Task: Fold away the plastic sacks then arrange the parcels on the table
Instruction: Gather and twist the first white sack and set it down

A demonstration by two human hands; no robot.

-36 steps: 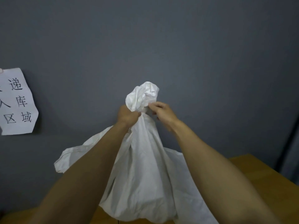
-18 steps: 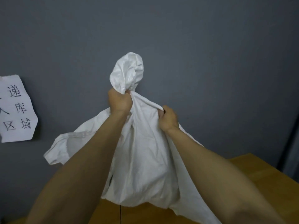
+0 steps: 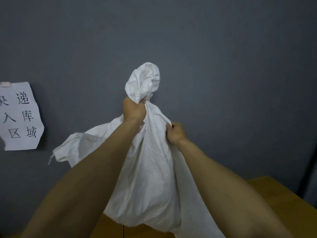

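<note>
The white sack (image 3: 151,177) hangs in mid-air at the middle of the view, lifted off the bench (image 3: 274,200). The bench's wooden top shows only at 5 o'clock and in a strip under the sack at 6 o'clock. The left hand (image 3: 133,111) is clenched round the sack's gathered neck, and a crumpled knob of material stands above the fist toward 12 o'clock. The right hand (image 3: 175,133), just toward 4 o'clock of the left, pinches a ridge of the sack's side in curled fingers and draws it taut. A loose hemmed flap sticks out toward 9 o'clock, and another sheet trails past the right forearm toward 5 o'clock.

The task looks to be at an early stage. The sack is bunched, not flattened or folded, and no parcels are in view, so the arranging seems not begun. The lower part bulges, but whether anything is inside cannot be told.

The grey wall (image 3: 223,57) stands behind the sack, with a paper sign (image 3: 20,115) taped at 9 o'clock, well apart from the flap. The bench's far edge runs toward 4 o'clock, beside a dark upright strip at the right border. Any bench room for laying the sack flat is mostly hidden by the arms.
</note>
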